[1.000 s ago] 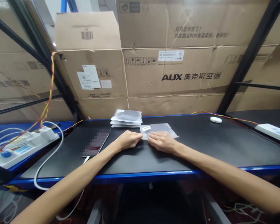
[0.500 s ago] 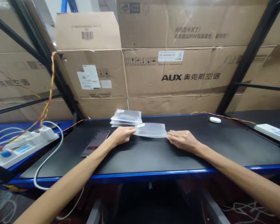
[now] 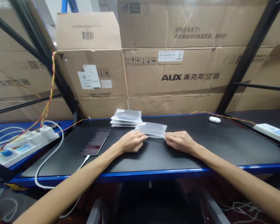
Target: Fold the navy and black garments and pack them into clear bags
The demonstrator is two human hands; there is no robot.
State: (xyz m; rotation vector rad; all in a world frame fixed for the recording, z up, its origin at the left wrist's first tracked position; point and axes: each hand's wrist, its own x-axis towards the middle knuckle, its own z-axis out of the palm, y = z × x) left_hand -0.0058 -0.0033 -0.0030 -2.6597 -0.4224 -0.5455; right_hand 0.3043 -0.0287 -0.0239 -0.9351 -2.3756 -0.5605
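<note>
A translucent white plastic packet (image 3: 154,129) with a small label lies near the middle of the black tabletop. Closed fingers of my left hand (image 3: 134,141) grip its near left edge. At its right end, my right hand (image 3: 180,141) pinches the corner. Behind and to the left, a stack of similar translucent packets (image 3: 126,117) rests on the table, one with a white label on top.
Left of my left hand lies a phone (image 3: 96,144) with a white cable plugged in. A power strip (image 3: 25,149) stands at the far left, another (image 3: 273,132) at the right. A small white case (image 3: 214,119) sits at the back right. Cardboard (image 3: 177,90) walls the back.
My left hand has moved right and nearer along the packet's front edge, uncovering more of the phone and its cable. My right hand has shifted slightly left.
</note>
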